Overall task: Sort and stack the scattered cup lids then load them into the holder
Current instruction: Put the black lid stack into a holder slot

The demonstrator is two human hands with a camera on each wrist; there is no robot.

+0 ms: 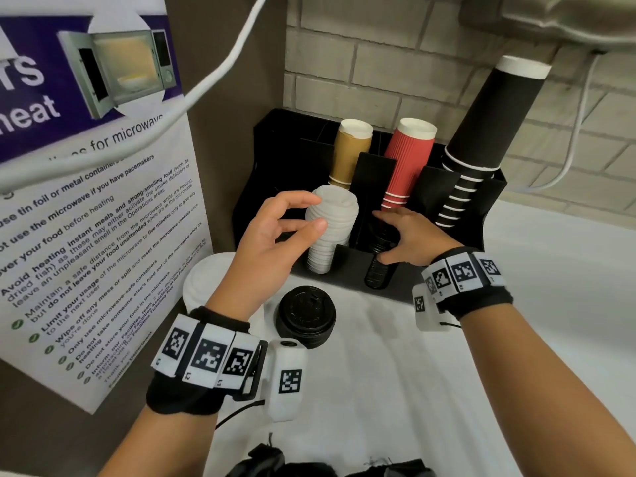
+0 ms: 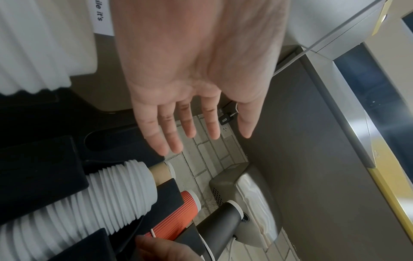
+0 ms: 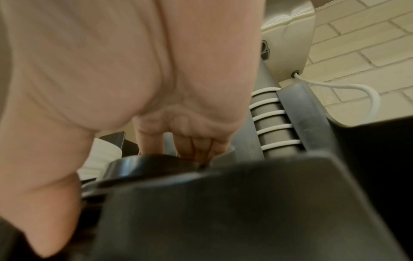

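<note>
Risk, left side first: white lid stack [image 1: 331,228] stands tall in the left front slot of the black holder [image 1: 351,266] and leans; upper lids sit wider than the lower ones, so the column looks loose. Left hand [image 1: 275,232] is just beside it with the grip spread, fingers straight in the left wrist view, thumb and forefinger near the top lids but not closed on them. A sideways nudge from that hand could topple the column onto the desk [image 1: 550,339].

Second white stack [image 1: 210,287] stands on the desk at the left, partly hidden by the forearm; an elbow move could knock it.

Black lid stack [image 1: 305,316], short, glossy, sip holes up, sits on the desk in front of the holder, not yet loaded.

Right hand [image 1: 411,237] reaches into the middle front slot, its fingers curled over the top of the black lids [image 1: 378,270] there; the right wrist view shows the fingertips [image 3: 201,150] pressing on a black rim. Likely seating step. Lids may jam crooked in the slot if pushed off-centre, or the light holder may slide back.

Behind: brown cups [image 1: 351,149], red ribbed cups [image 1: 406,163], black cups [image 1: 481,139] leaning far right; the wrist could brush them.
</note>
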